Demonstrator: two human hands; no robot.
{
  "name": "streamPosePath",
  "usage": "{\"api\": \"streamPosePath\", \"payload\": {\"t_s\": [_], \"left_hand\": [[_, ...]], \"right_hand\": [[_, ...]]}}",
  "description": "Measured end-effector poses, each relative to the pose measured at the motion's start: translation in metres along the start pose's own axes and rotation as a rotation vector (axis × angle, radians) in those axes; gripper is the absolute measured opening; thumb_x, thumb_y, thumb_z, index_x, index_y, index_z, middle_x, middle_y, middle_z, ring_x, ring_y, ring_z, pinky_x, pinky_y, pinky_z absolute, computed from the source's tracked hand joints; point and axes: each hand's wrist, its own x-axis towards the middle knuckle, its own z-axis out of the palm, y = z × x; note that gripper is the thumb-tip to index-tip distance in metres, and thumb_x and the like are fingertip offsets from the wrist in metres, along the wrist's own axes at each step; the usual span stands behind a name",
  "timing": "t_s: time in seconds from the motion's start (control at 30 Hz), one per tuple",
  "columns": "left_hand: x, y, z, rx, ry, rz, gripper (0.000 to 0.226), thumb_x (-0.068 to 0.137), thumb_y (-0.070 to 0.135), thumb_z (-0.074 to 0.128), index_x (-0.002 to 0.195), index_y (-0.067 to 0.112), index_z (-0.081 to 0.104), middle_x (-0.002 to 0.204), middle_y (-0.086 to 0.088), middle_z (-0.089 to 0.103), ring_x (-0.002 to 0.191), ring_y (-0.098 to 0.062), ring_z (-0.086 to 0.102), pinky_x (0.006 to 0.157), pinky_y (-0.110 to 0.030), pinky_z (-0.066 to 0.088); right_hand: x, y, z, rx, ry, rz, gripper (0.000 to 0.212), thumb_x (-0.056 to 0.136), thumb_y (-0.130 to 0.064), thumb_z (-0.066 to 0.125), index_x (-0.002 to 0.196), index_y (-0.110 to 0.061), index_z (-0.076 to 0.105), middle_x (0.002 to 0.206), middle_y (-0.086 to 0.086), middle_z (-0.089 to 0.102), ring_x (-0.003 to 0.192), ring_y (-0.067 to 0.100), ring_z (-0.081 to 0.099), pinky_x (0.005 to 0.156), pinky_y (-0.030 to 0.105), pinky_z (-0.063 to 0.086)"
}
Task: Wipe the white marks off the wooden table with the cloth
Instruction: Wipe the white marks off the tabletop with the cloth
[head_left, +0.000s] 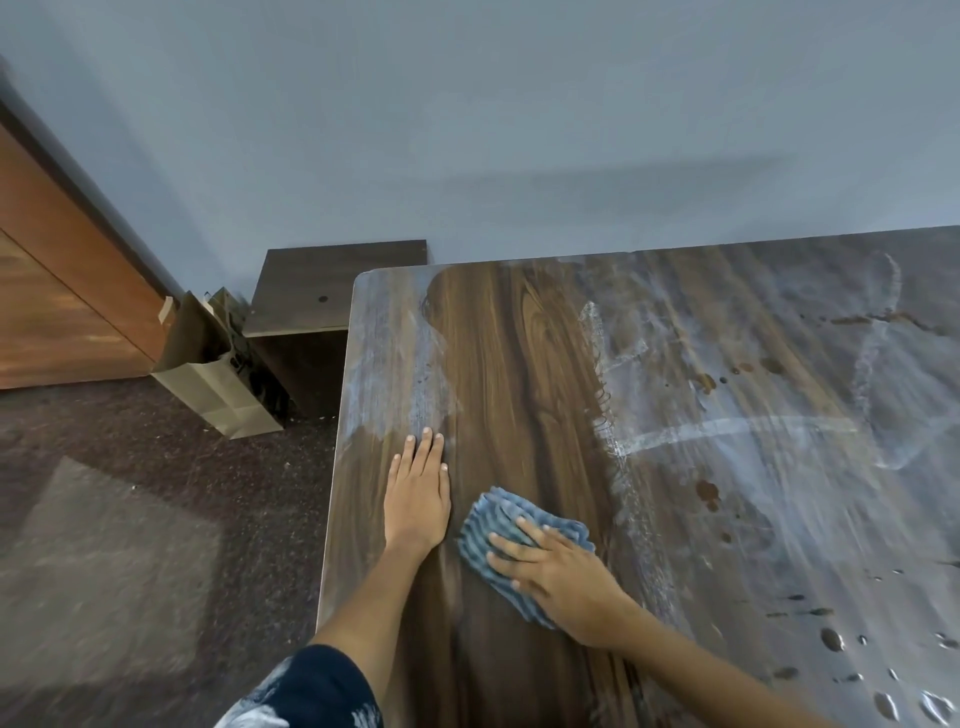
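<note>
Two bare forearms reach in from the lower edge, the left one with a dark patterned sleeve cut off at the bottom. The right hand lies palm down on the blue ribbed cloth, its fingers straight and spread, pressing the fabric flat rather than clutching it. The cloth sits on the near left part of the counter; its long axis runs from near right to far left, and its near end is hidden under the palm. Just beside it to the left, not touching it, the left hand rests flat on the wood, fingers straight and together, pointing away.

Between and beyond the hands the dark wood grain shows clean in a broad strip. White marks smear the counter to the right, with brown spots and blurred droplets among them; a paler hazy patch lies just past the left fingertips along the left edge.

On the speckled dark floor at the left stands a brown paper bag, its contents hard to make out, beside a dark wooden board leaning on the blue-grey wall.
</note>
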Motion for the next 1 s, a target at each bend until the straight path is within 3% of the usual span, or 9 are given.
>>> {"api": "streamPosePath", "payload": {"t_s": [0.1, 0.2, 0.3, 0.4, 0.53, 0.6, 0.7, 0.83, 1.0], "left_hand": [[-0.003, 0.000, 0.001, 0.011, -0.004, -0.002, 0.047, 0.101, 0.028, 0.021, 0.147, 0.019, 0.017, 0.156, 0.004, 0.012, 0.145, -0.014, 0.003, 0.117, -0.030, 0.002], [-0.009, -0.001, 0.000, 0.010, -0.006, -0.002, 0.047, 0.101, 0.028, 0.021, 0.147, 0.020, 0.017, 0.156, 0.004, 0.012, 0.145, -0.014, 0.003, 0.117, -0.030, 0.002], [-0.018, -0.002, -0.001, 0.008, -0.011, 0.002, 0.048, 0.101, 0.029, 0.021, 0.147, 0.019, 0.017, 0.156, 0.004, 0.013, 0.145, -0.014, 0.003, 0.117, -0.030, 0.002], [-0.026, -0.003, -0.001, 0.002, -0.016, 0.005, 0.048, 0.101, 0.028, 0.022, 0.147, 0.019, 0.018, 0.156, 0.004, 0.013, 0.145, -0.014, 0.003, 0.118, -0.031, 0.003], [-0.029, -0.004, -0.001, 0.003, -0.023, 0.011, 0.048, 0.101, 0.028, 0.023, 0.147, 0.018, 0.018, 0.156, 0.003, 0.013, 0.145, -0.015, 0.004, 0.117, -0.032, 0.004], [-0.032, -0.005, -0.002, -0.004, -0.019, 0.017, 0.048, 0.101, 0.028, 0.023, 0.147, 0.017, 0.019, 0.156, 0.002, 0.015, 0.145, -0.016, 0.005, 0.117, -0.032, 0.004], [-0.036, -0.006, -0.002, -0.009, -0.017, 0.023, 0.048, 0.101, 0.028, 0.023, 0.147, 0.017, 0.019, 0.156, 0.002, 0.015, 0.145, -0.016, 0.005, 0.118, -0.033, 0.005], [-0.043, -0.006, -0.002, -0.023, -0.015, 0.015, 0.048, 0.101, 0.028, 0.023, 0.147, 0.017, 0.019, 0.156, 0.002, 0.015, 0.145, -0.016, 0.005, 0.118, -0.033, 0.004], [-0.051, -0.005, -0.003, -0.009, -0.022, 0.006, 0.048, 0.100, 0.029, 0.022, 0.147, 0.017, 0.018, 0.156, 0.002, 0.014, 0.145, -0.016, 0.004, 0.118, -0.033, 0.004]], "right_hand": [[-0.010, 0.033, -0.020, -0.053, 0.006, 0.105, 0.047, 0.101, -0.026, 0.033, 0.145, -0.039, 0.025, 0.150, -0.027, 0.009, 0.144, 0.008, -0.007, 0.117, 0.030, -0.002], [0.016, 0.049, -0.044, -0.030, 0.094, 0.351, 0.047, 0.102, -0.019, 0.028, 0.147, -0.033, 0.025, 0.157, -0.016, 0.014, 0.147, 0.018, 0.004, 0.119, 0.037, 0.007], [0.044, 0.033, -0.047, 0.077, 0.146, 0.543, 0.045, 0.103, -0.020, 0.026, 0.148, -0.026, 0.025, 0.159, -0.007, 0.013, 0.147, 0.029, 0.004, 0.118, 0.042, 0.010], [0.048, 0.005, -0.035, 0.087, 0.152, 0.507, 0.046, 0.103, -0.018, 0.026, 0.149, -0.023, 0.023, 0.159, -0.004, 0.011, 0.146, 0.031, 0.000, 0.119, 0.040, 0.007], [0.012, -0.013, -0.015, 0.001, 0.008, 0.180, 0.047, 0.102, -0.017, 0.028, 0.149, -0.022, 0.025, 0.159, -0.003, 0.012, 0.147, 0.026, -0.004, 0.116, 0.032, -0.009], [-0.018, -0.007, -0.006, 0.059, -0.040, 0.086, 0.046, 0.101, -0.018, 0.033, 0.146, -0.026, 0.031, 0.156, -0.013, 0.014, 0.147, 0.018, -0.005, 0.117, 0.032, -0.006], [-0.053, 0.022, -0.013, 0.095, -0.050, 0.161, 0.043, 0.101, -0.023, 0.036, 0.143, -0.035, 0.035, 0.148, -0.029, 0.011, 0.146, 0.011, 0.000, 0.117, 0.032, 0.009], [-0.040, 0.046, -0.035, 0.086, 0.002, 0.380, 0.045, 0.102, -0.019, 0.034, 0.146, -0.030, 0.030, 0.156, -0.015, 0.015, 0.147, 0.022, 0.005, 0.117, 0.040, 0.014], [-0.002, 0.010, -0.027, 0.124, 0.116, 0.549, 0.045, 0.102, -0.020, 0.031, 0.147, -0.027, 0.029, 0.159, -0.007, 0.013, 0.146, 0.032, 0.005, 0.116, 0.043, 0.013]]}}
